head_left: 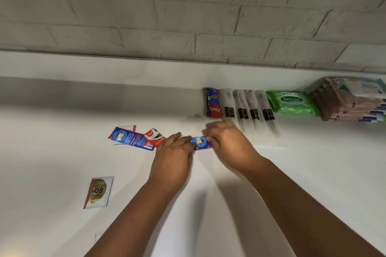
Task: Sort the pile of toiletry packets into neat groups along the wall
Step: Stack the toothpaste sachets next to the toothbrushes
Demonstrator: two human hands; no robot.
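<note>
A small blue toothpaste sachet (200, 142) is held between both hands over the white surface. My left hand (174, 158) grips its left end and my right hand (226, 141) pinches its right end. Left of my hands lies a small pile: a long blue sachet (131, 139), a red sachet (155, 135) and a white packet partly hidden beneath them. Along the wall stand a red and blue toothpaste sachet (213, 102), several clear wrapped toothbrushes (248, 104), a green wipes pack (291, 102) and a stack of pinkish packs (344, 100).
A silver packet with a gold "50% more" sticker (98, 192) lies alone at the front left. The white brick wall (188, 16) runs behind a raised ledge (104, 64). A small clear scrap lies near the front edge (97, 236).
</note>
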